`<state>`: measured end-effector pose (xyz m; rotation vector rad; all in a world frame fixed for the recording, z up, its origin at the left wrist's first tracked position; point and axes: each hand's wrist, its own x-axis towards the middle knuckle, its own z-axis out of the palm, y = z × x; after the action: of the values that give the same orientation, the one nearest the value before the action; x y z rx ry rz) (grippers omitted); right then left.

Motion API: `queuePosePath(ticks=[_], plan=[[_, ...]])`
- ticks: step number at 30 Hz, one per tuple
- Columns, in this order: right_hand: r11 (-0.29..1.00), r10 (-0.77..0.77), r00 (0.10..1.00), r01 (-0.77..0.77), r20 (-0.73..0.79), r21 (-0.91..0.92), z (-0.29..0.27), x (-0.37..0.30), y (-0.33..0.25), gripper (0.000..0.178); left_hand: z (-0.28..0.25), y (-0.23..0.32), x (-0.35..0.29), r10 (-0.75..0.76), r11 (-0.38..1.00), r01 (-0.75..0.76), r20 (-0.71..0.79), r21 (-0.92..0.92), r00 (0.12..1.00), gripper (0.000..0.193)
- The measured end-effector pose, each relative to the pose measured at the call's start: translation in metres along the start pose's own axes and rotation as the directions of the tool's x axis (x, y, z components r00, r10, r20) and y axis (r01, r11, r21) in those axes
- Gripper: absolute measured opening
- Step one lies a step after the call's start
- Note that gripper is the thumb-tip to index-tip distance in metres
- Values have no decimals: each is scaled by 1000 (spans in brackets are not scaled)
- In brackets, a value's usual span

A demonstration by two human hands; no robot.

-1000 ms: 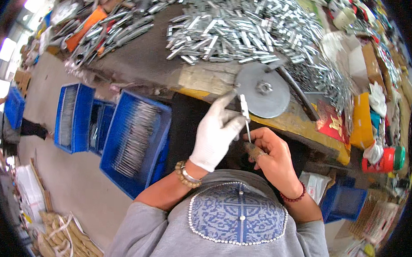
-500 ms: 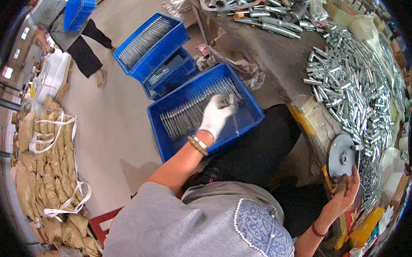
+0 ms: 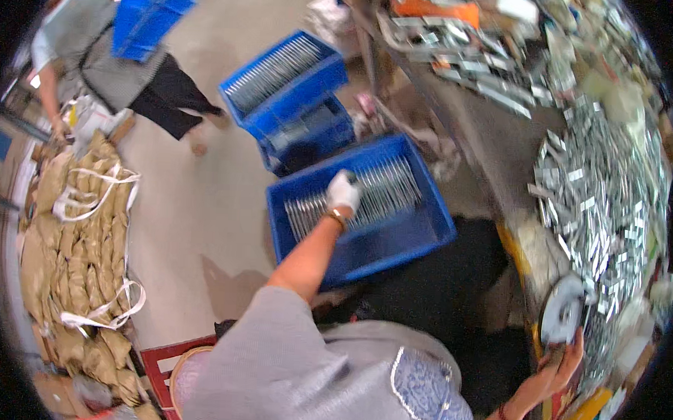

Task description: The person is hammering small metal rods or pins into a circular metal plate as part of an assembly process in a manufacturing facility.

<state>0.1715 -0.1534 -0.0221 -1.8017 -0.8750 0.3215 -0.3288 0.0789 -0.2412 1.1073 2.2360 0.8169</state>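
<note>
— What are your fingers doing?

— My left hand [image 3: 343, 194], in a white glove, is down at the row of metal rods [image 3: 394, 184]. It's blurred, so I can't tell whether those fingers are apart, together or clamped on a rod.

— And the other hand?

— My bare right hand [image 3: 555, 373] is out by the grey disc [image 3: 563, 310], at the edge of the surface [image 3: 497, 138]. Its fingers point up toward the disc's rim; I can't tell whether they touch it or hold anything.

— How much is done?

— The rods lie side by side in the blue box [image 3: 375, 260], in a row along most of its length, with my glove over the middle. A bare strip of the bottom shows on the side nearest me. A second blue box [image 3: 300, 96] beyond it has a row too, so I'd judge a good share is lined up.

— And what's left?

— A big heap of loose metal pieces [image 3: 600, 199] lies jumbled on the surface, so plenty looks left, though I can't tell whether it matches the rods.

— Anyone near?

— A co-worker [image 3: 117, 65] with another blue container [image 3: 149, 18], well apart on my left.
</note>
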Motion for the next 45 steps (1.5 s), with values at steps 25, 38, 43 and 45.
queuePosePath(ticks=[25,38,43,45], plan=[[956,-215,971,188,103,224,1,-12,-19,34,-15,78,-215,552,752,-620,300,224,778,36],[959,-245,960,220,134,178,-23,-12,-10,30,9,55,-216,478,796,-558,324,232,816,43],[926,-333,937,302,110,225,5,17,65,38,-8,82,-213,390,846,-480,346,231,853,50],[934,-309,942,275,131,230,3,13,52,36,-5,81,-209,379,854,-460,316,242,870,51]])
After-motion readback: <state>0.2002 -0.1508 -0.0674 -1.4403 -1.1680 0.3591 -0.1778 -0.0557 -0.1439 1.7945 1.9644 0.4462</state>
